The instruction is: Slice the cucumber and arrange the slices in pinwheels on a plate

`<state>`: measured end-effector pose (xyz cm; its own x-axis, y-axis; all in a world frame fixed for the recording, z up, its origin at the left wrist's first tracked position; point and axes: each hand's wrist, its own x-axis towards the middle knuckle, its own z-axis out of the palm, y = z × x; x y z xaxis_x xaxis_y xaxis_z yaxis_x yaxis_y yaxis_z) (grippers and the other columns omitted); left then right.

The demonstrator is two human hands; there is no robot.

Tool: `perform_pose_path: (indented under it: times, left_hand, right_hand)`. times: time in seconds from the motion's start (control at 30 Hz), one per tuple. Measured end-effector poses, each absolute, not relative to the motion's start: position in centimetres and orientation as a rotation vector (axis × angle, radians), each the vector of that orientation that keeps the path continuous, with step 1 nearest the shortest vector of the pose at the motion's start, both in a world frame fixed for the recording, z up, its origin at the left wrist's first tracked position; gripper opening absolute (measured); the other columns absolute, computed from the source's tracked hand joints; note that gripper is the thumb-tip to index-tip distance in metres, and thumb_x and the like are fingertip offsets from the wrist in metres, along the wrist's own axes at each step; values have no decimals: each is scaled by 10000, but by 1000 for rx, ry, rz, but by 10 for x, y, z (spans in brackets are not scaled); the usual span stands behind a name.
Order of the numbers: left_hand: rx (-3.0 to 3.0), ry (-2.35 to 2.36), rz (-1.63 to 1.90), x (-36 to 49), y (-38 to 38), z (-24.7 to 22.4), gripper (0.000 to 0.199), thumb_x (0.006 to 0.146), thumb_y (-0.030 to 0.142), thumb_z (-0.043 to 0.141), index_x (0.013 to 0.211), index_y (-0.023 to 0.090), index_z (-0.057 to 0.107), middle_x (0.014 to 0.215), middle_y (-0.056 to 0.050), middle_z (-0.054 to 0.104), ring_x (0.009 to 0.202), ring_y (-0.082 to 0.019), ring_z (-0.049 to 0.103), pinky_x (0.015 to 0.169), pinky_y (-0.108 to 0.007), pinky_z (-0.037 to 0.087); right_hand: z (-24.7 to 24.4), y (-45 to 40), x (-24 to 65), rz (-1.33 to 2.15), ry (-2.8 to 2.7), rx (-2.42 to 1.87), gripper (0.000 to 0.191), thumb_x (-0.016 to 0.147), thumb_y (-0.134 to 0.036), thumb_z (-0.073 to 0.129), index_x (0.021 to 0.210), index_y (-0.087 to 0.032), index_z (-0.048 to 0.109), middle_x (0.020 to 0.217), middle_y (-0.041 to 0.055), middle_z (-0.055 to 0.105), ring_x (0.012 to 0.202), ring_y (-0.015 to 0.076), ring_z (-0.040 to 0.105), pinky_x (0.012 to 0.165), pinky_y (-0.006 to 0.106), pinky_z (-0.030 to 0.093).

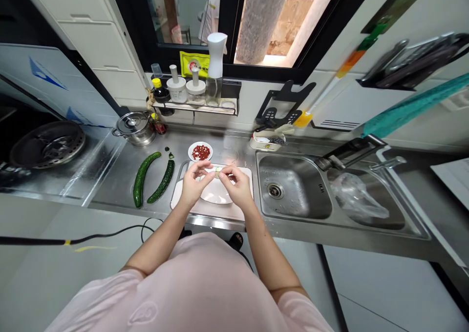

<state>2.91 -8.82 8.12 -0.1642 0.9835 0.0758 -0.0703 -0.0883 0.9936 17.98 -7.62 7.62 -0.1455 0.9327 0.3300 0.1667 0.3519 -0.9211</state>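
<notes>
My left hand [195, 184] and my right hand [236, 186] meet over a white plate [216, 195], both closed in a pinch. Between their fingertips is a small pale greenish piece [217, 173], too small to name surely. Beneath the plate lies a white cutting board [198, 209]. Just behind my left hand stands a small white dish [190, 151] with chopped red chillies [201, 152] in it. To the left, a whole cucumber [141, 179] and a second, shorter cucumber [162, 181] rest on the steel counter, with small cut-off ends [170, 155] near the shorter one.
A steel sink [296, 195] is at the right, with a plastic bag [357, 197] in its second basin. A lidded pot [135, 128] stands back left; a frying pan [47, 144] is farther left. A wall shelf [198, 108] holds jars and bottles.
</notes>
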Motion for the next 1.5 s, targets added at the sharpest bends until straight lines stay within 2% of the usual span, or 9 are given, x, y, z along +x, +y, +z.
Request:
perform_pose_path:
  times: [0.17,0.3,0.53,0.8,1.0,1.2,1.5]
  left_hand:
    - [879,1129,1272,28,-87,80,367,789,482,596,997,180,598,646,2,605,548,-70,502,554,-189,397]
    - [770,1004,1029,31,-88,84,484,771,522,597,1110,178,563,643,-7,606,491,-56,473,483,-171,350]
    - [697,906,1022,34,-85,90,515,713,411,689,1160,208,531,729,7,599,558,-50,493,534,-171,378]
    - [882,1005,1187,35,-87,94,514,663,329,736,1127,225,542,727,35,588,578,-51,491,558,-179,373]
    - [975,999,1211,33,-90,97,529,670,307,737,1145,215,525,782,8,622,681,-84,563,647,-201,423]
    - [1004,1007,1205,32,-89,96,546,652,299,757,1138,213,526,805,1,639,726,-103,597,714,-228,442]
    - [1077,998,1261,39,-90,92,480,699,311,732,1121,205,530,803,3,617,712,-94,572,677,-208,421]
  right_hand:
    - [74,-74,184,928,-1469,-1046,210,859,-399,549,793,-202,580,805,22,596,776,146,552,639,251,437]
    - [73,-74,186,907,-1494,-1036,198,865,-394,547,818,-206,588,817,21,598,783,146,554,645,254,437]
    - [77,-79,190,782,-1673,-975,145,888,-338,539,859,-228,628,853,30,606,839,166,554,689,295,444]
    - [84,-85,197,577,-1845,-944,76,870,-293,571,909,-259,627,907,33,604,911,198,549,829,387,424]
    - [83,-84,197,465,-1929,-967,85,879,-282,558,930,-262,622,905,42,589,901,204,529,813,384,417]
    - [82,-83,198,477,-1953,-956,96,889,-276,533,935,-257,615,918,46,580,900,206,516,817,390,410]
    - [84,-83,195,623,-1855,-940,85,886,-265,524,843,-226,586,867,35,575,869,184,532,808,364,417]
